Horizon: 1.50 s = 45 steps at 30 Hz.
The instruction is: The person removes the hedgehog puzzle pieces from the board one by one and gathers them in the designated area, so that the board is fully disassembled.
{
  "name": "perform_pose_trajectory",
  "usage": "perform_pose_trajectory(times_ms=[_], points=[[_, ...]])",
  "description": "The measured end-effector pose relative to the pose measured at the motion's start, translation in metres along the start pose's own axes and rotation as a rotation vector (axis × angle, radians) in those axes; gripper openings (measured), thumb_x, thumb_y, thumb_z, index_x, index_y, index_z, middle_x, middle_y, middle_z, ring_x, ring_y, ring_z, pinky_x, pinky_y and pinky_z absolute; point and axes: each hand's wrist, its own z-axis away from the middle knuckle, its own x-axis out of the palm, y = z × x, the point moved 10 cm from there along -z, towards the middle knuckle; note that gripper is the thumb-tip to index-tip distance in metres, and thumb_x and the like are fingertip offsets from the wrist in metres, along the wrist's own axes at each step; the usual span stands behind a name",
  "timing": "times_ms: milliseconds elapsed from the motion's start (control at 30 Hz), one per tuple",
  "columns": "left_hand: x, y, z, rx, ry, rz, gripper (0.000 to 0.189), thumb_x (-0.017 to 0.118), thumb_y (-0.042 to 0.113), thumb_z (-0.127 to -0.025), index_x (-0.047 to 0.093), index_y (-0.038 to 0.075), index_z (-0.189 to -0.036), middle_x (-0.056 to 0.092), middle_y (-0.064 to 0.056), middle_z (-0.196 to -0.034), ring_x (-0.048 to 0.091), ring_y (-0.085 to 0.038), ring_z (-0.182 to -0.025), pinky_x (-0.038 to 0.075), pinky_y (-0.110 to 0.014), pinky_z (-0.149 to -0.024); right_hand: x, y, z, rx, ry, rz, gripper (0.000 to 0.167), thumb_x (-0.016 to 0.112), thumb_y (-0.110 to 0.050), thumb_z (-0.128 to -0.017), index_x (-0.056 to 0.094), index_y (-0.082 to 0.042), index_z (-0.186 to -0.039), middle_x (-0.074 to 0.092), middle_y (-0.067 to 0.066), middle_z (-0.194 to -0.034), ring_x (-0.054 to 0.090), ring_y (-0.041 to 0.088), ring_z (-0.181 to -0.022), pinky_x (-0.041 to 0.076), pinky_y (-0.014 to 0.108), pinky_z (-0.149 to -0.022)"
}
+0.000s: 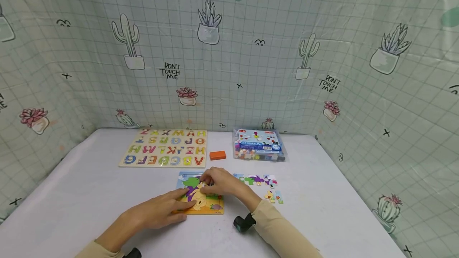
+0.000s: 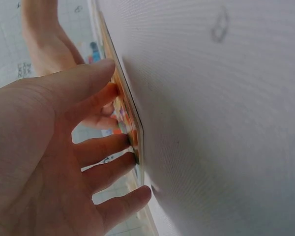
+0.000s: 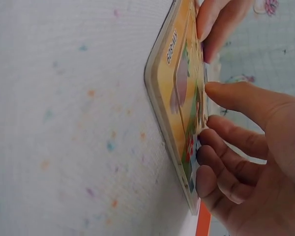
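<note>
A cartoon jigsaw puzzle (image 1: 216,211) in an orange and blue tray lies near the table's middle. My left hand (image 1: 159,209) rests on its left part, fingers extended; in the left wrist view the left hand (image 2: 54,142) has fingertips along the board's edge. Over the upper middle, my right hand (image 1: 221,181) bends its thumb and forefinger about a puzzle piece at the character's face, low against the board. The right wrist view shows the right hand (image 3: 250,142) with the other fingers curled; the piece itself is mostly hidden. Loose puzzle pieces (image 1: 257,179) lie to the right.
Behind the puzzle lies a wooden alphabet board (image 1: 123,164). An orange block (image 1: 217,155) sits between it and a clear plastic box (image 1: 259,145) of colourful beads. More loose pieces (image 1: 274,197) lie right of the right forearm. A patterned cloth (image 1: 229,63) hangs behind the table.
</note>
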Motion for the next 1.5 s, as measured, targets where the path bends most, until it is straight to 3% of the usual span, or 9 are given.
perform_pose_trajectory(times_ms=[367, 1200, 1500], points=[[0.001, 0.0, 0.0, -0.001, 0.0, -0.013, 0.044, 0.059, 0.039, -0.097, 0.058, 0.026, -0.138, 0.039, -0.019, -0.154, 0.038, -0.04, -0.141, 0.039, -0.06, -0.109, 0.002, 0.002, 0.003, 0.066, -0.034, -0.128, 0.045, 0.082, -0.026, -0.08, 0.061, -0.013, -0.118, 0.063, -0.004, -0.091, 0.055, 0.004, -0.075, 0.049, 0.016, -0.069], [0.003, -0.002, 0.0, -0.02, 0.003, 0.028, 0.044, 0.06, 0.04, -0.096, 0.058, 0.026, -0.138, 0.038, -0.018, -0.155, 0.038, -0.04, -0.141, 0.039, -0.061, -0.109, -0.002, -0.009, 0.008, -0.018, -0.018, 0.006, 0.048, 0.081, -0.03, -0.081, 0.067, -0.011, -0.123, 0.067, -0.005, -0.093, 0.053, 0.002, -0.073, 0.046, 0.012, -0.066], [0.001, -0.002, -0.001, -0.029, 0.002, 0.019, 0.045, 0.06, 0.04, -0.096, 0.057, 0.027, -0.139, 0.038, -0.017, -0.155, 0.038, -0.04, -0.142, 0.039, -0.062, -0.108, -0.007, -0.009, 0.01, -0.013, -0.014, -0.011, 0.044, 0.08, -0.027, -0.082, 0.069, -0.012, -0.121, 0.07, -0.002, -0.095, 0.054, 0.002, -0.072, 0.046, 0.013, -0.064]])
